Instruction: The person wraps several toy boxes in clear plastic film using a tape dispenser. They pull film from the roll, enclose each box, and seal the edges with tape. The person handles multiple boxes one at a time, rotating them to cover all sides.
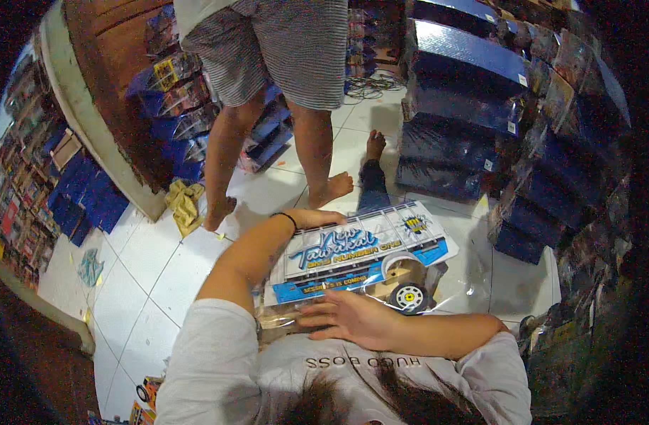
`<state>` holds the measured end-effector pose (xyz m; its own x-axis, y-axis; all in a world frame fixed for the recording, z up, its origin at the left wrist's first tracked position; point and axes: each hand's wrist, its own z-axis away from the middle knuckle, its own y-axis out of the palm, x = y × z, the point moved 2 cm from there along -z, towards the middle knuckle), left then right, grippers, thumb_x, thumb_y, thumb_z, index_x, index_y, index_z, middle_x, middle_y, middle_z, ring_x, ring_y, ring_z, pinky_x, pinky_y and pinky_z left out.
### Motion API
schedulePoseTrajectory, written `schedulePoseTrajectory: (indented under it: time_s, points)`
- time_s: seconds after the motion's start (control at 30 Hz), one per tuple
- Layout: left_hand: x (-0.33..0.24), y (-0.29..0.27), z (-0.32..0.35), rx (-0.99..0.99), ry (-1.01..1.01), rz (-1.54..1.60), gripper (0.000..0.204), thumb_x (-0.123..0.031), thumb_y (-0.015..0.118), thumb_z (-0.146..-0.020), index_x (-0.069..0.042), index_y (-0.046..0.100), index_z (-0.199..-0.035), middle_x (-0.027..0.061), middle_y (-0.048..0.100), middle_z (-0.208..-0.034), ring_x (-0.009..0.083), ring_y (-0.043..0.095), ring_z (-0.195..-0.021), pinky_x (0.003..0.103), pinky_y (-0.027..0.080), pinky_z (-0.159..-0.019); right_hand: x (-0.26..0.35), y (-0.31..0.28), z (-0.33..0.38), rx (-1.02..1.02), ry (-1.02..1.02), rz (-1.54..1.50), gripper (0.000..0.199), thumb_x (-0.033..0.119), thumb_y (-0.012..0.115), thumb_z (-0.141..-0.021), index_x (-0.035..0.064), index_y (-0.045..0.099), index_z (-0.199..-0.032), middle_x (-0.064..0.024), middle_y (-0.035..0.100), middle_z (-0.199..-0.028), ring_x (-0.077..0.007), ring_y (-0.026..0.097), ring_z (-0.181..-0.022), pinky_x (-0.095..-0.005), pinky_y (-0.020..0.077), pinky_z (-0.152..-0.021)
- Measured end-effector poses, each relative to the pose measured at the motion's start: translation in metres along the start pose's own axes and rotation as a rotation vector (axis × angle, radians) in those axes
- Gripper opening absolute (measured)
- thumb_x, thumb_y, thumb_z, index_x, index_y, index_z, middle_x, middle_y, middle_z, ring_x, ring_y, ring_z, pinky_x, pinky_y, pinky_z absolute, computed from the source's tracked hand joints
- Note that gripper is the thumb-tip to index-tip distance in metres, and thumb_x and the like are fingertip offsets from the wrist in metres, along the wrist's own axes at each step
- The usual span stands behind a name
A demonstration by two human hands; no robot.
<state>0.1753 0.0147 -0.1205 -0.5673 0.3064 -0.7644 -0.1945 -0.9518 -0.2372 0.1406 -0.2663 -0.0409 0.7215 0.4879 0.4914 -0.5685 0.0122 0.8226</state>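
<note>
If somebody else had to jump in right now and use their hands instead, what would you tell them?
Left hand: resting on the far top edge of the toy truck, steadying it; a black band sits on that wrist.
Right hand: lying flat, fingers spread, on the near edge, over the clear plastic wrap.
The blue and white toy truck lies on its side across the lap, one yellow-hubbed wheel showing.
Done: the truck is partly inside the clear wrap.
Left: whether the wrap is closed cannot be told.
Another person's bare feet stand just beyond on the white tiled floor; stacked dark blue boxes stand to the right.
</note>
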Motion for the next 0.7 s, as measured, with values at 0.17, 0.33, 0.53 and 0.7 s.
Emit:
schedulePoseTrajectory:
  time_s: [0.17,0.33,0.53,0.7]
  points:
    - [-0.009,0.002,0.030,-0.406,0.046,-0.554,0.081,-0.062,0.048,-0.088,-0.001,0.038,-0.141,0.0202,0.037,-0.146,0.0319,0.034,-0.137,0.039,0.027,-0.112,0.045,-0.027,0.111,0.009,-0.575,1.085,0.068,0.018,0.070,-0.084,0.0035,0.037,-0.142,-0.0154,0.040,-0.144,-0.0303,0.046,-0.127,-0.0437,0.0404,-0.102]
    - [0.008,0.047,0.178,-0.576,0.391,-0.785,0.066,-0.038,0.067,-0.084,0.002,0.046,-0.132,0.0217,0.048,-0.135,0.0343,0.047,-0.125,0.041,0.034,-0.108,0.060,-0.124,0.208,-1.285,-1.128,1.434,0.096,0.061,0.062,-0.079,0.0021,0.028,-0.146,-0.0199,0.037,-0.146,-0.0287,0.036,-0.135,-0.0415,0.0217,-0.113]
    - [0.128,0.110,0.320,-1.180,0.070,-0.414,0.054,-0.031,0.058,-0.091,-0.001,0.041,-0.132,0.0185,0.052,-0.124,0.0310,0.050,-0.116,0.040,0.038,-0.101,0.003,-0.194,0.217,-0.650,-0.304,0.797,0.085,0.056,0.065,-0.075,-0.0012,0.047,-0.135,-0.0182,0.034,-0.149,-0.0325,0.032,-0.139,-0.0450,0.0108,-0.116]
    - [0.211,0.251,0.337,-0.826,-0.620,0.895,0.049,-0.043,0.036,-0.101,-0.009,0.044,-0.134,0.0094,0.057,-0.120,0.0224,0.055,-0.108,0.036,0.043,-0.098,0.002,-0.160,0.214,-0.290,-0.315,1.096,0.060,0.036,0.080,-0.066,0.0065,0.065,-0.115,-0.0140,0.061,-0.126,-0.0385,0.039,-0.134,-0.0574,0.0027,-0.114]
